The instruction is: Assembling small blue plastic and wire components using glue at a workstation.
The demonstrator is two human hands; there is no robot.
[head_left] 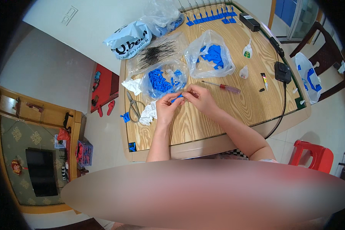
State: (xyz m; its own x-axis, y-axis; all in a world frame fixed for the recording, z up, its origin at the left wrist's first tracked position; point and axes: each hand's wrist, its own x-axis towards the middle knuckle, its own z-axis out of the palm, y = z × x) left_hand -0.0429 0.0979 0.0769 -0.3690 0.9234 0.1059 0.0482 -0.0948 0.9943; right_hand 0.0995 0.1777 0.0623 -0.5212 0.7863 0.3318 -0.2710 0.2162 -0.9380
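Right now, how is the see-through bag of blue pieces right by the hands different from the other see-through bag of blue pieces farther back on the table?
The near clear plastic bag lies close to the left hand and right hand; the far clear plastic bag lies beyond them. The near bag's blue pieces look small and heaped; the far bag's look flatter and bigger. Both rest on the wooden table, crumpled and open.

3 clear bags (210, 55) on table; dark screen (42, 171) lower left.
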